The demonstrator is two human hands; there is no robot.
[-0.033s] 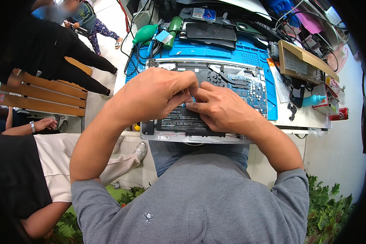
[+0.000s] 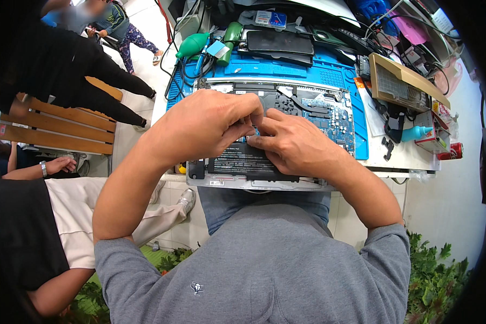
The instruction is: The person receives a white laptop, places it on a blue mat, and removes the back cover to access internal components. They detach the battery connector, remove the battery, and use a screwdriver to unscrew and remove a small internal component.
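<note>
An opened laptop base [image 2: 313,186] lies across the near edge of the workbench, with its black battery [image 2: 242,162] towards me and a blue circuit board [image 2: 337,127] exposed at the right. Over the middle of it, above the battery's far edge, my left hand [image 2: 213,123] is closed, thumb and fingers pinched together. My right hand [image 2: 299,141] comes in low from the other side, its fingers bent and pressed down near the same spot. The two sets of fingertips nearly meet. Whatever they grip is too small or hidden behind the fingers.
Under the laptop is a blue work mat [image 2: 362,147]. Behind it are a green air blower [image 2: 193,45], a green bottle [image 2: 232,39] and stacked black parts [image 2: 279,42]. A tan frame [image 2: 407,81], blue bottle [image 2: 416,133] and red can [image 2: 455,150] are right. People and a wooden bench [image 2: 59,129] are left.
</note>
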